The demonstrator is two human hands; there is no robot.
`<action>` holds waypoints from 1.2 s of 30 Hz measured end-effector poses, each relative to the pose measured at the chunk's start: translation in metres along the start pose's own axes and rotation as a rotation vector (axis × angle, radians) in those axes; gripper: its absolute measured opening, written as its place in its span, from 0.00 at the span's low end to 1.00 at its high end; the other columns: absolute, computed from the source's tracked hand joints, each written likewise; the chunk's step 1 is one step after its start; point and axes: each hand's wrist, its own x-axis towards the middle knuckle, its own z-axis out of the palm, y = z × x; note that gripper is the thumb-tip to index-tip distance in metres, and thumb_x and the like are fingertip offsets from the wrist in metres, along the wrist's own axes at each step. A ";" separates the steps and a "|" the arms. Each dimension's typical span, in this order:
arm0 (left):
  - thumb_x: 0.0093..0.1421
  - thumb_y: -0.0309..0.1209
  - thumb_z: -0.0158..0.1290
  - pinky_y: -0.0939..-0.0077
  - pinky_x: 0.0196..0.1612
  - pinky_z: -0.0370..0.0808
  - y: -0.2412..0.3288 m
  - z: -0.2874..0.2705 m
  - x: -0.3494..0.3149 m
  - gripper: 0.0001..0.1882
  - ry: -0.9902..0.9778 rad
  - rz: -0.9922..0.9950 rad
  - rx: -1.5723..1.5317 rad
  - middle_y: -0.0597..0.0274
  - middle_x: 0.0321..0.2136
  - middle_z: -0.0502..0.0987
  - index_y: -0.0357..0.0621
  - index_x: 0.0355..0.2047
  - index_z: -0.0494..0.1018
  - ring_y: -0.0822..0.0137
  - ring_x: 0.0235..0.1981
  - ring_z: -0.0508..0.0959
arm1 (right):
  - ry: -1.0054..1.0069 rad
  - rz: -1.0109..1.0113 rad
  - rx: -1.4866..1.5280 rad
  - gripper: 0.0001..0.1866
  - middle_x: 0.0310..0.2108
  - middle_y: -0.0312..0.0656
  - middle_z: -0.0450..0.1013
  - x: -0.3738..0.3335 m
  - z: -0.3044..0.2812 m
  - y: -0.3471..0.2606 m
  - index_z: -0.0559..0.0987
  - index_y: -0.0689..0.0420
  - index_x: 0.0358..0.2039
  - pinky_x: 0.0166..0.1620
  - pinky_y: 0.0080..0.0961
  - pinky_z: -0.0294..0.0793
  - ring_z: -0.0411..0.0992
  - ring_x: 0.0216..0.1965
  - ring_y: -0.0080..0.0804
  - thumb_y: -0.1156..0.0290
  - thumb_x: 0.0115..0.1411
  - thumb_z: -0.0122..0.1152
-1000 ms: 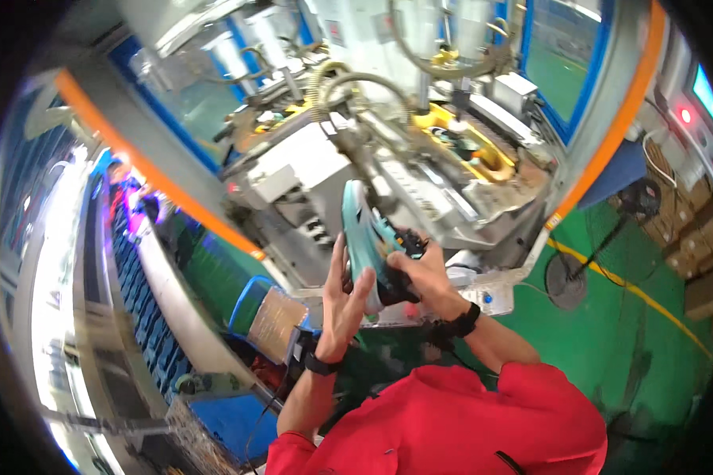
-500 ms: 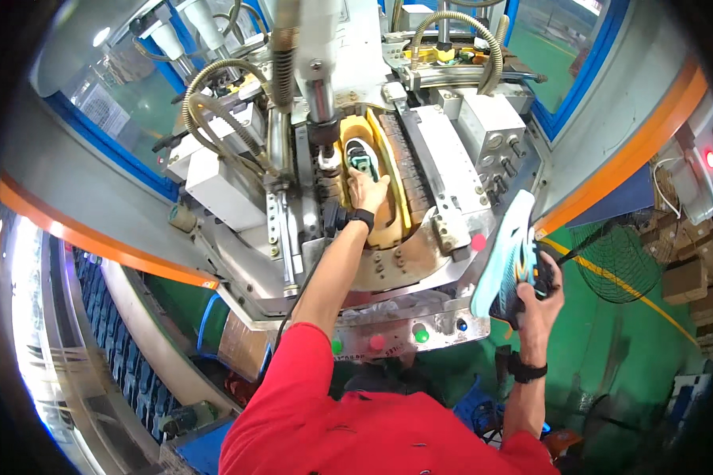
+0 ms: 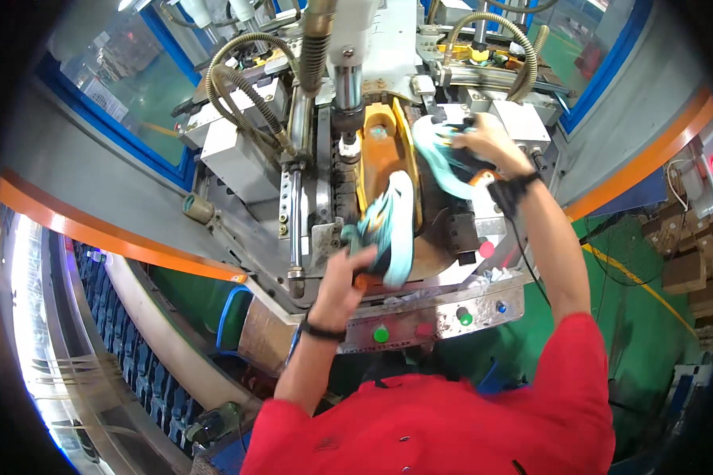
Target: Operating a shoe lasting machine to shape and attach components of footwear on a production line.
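Observation:
My left hand point(image 3: 341, 289) is closed round the heel end of a running shoe point(image 3: 402, 229) with a pale blue sole and a dark and teal upper. That shoe is tilted over the near end of a yellow-lined cradle point(image 3: 372, 117) in the machine. To the right of the cradle, my right hand point(image 3: 487, 142) grips a second running shoe point(image 3: 444, 170), also pale blue and black with a bit of orange. Motion smears both shoes and the fingers of both hands. A vertical press rod point(image 3: 348, 91) stands just left of the cradle's far end.
Along the machine's front edge runs a metal panel point(image 3: 444, 313) with green, red and blue buttons. White cylinder blocks point(image 3: 242, 162) and ribbed hoses point(image 3: 245, 87) flank the cradle. An orange-edged housing point(image 3: 119, 237) curves round the left. Cardboard boxes point(image 3: 684, 273) are stacked at far right.
My left hand has drawn a shoe out of the cradle toward me. My right hand has carried the other shoe from the lower right up beside the cradle. The view has shifted slightly.

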 end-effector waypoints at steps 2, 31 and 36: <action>0.55 0.22 0.58 0.70 0.45 0.78 -0.007 -0.020 -0.059 0.21 0.056 0.016 0.009 0.60 0.41 0.78 0.33 0.51 0.70 0.66 0.39 0.80 | -0.106 -0.044 -0.236 0.29 0.36 0.56 0.77 0.026 0.046 -0.045 0.79 0.69 0.37 0.43 0.35 0.77 0.78 0.39 0.46 0.58 0.39 0.72; 0.59 0.23 0.56 0.73 0.46 0.76 -0.229 -0.035 -0.331 0.20 1.003 0.519 -0.641 0.56 0.43 0.77 0.28 0.51 0.68 0.68 0.42 0.78 | -0.423 -1.090 -0.018 0.05 0.36 0.49 0.72 -0.243 0.408 0.073 0.75 0.57 0.35 0.41 0.43 0.71 0.71 0.38 0.52 0.73 0.60 0.52; 0.59 0.23 0.56 0.71 0.47 0.76 -0.266 -0.033 -0.366 0.19 1.097 0.652 -0.792 0.56 0.43 0.77 0.29 0.49 0.69 0.65 0.42 0.79 | -0.454 -1.143 0.109 0.07 0.34 0.49 0.71 -0.237 0.404 0.065 0.76 0.59 0.37 0.43 0.39 0.70 0.71 0.39 0.49 0.75 0.58 0.54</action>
